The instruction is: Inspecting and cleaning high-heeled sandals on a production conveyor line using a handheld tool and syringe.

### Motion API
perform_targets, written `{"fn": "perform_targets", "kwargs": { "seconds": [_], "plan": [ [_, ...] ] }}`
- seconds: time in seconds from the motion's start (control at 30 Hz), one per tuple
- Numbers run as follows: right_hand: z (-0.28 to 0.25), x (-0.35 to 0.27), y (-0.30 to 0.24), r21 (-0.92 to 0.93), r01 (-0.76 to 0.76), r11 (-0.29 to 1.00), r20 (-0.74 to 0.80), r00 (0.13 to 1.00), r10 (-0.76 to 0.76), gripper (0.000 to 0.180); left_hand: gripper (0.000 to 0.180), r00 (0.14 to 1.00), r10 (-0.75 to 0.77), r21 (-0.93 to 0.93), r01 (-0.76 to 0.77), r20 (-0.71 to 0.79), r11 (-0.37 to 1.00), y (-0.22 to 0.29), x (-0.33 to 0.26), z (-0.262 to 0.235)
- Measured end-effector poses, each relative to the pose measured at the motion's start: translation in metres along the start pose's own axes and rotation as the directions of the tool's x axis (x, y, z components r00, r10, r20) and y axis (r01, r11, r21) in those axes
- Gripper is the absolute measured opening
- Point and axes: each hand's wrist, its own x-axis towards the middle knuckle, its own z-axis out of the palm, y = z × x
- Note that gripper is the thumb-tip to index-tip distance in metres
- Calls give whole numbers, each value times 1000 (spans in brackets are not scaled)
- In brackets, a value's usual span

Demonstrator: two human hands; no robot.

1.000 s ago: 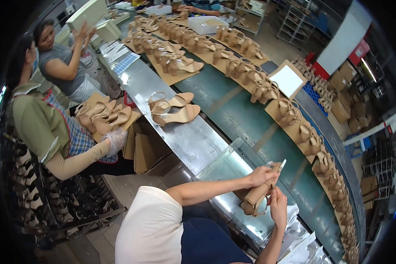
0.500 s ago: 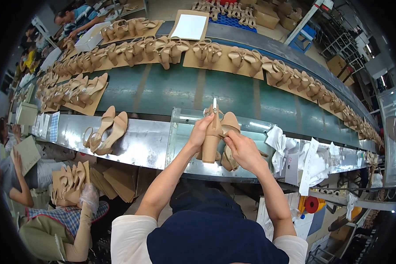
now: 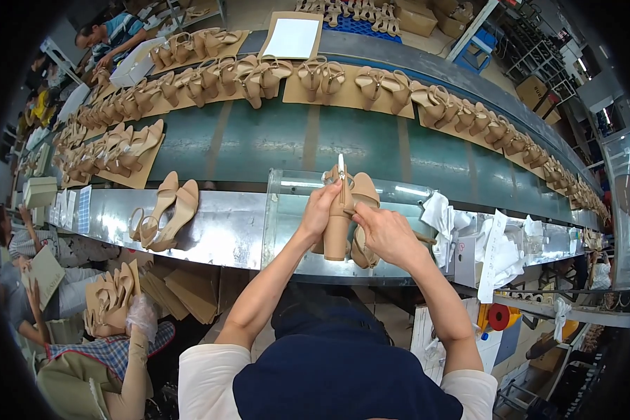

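My left hand [image 3: 320, 212] is closed round a tan high-heeled sandal [image 3: 337, 238], its block heel pointing toward me. The thumb lies on the back of the shoe beside the ankle strap, where a small white piece sticks up. My right hand [image 3: 385, 236] is closed at the sandal's right side, its fingertips against the top of the heel. It grips a thin brown stick-like thing [image 3: 425, 239], mostly hidden by the hand. A second tan sandal [image 3: 365, 186] lies beneath on the glass plate [image 3: 285, 203], partly covered by my right hand.
A pair of tan sandals [image 3: 180, 215] lies on the metal bench left. Beyond, rows of sandals stand on cardboard along the green conveyor belt [image 3: 259, 140]. Crumpled white paper [image 3: 504, 255] lies right. A gloved co-worker's hand [image 3: 142, 315] holds sandals on cardboard at lower left.
The view has shifted slightly. My right hand has moved a little along the heel's upper edge, while my left hand keeps the same hold on the sandal.
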Motion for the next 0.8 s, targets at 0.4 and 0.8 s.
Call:
{"fn": "perform_targets", "kwargs": {
  "seconds": [0.4,0.8],
  "plan": [
    [-1,-26,41,-83,-244,966,41,968,248,26,35,997,72,-21,-72,-3,997,2,2,-5],
    [6,-57,28,245,-253,936,20,966,256,36,80,955,292,850,-190,45,491,37,-35,-41]
  ]
}}
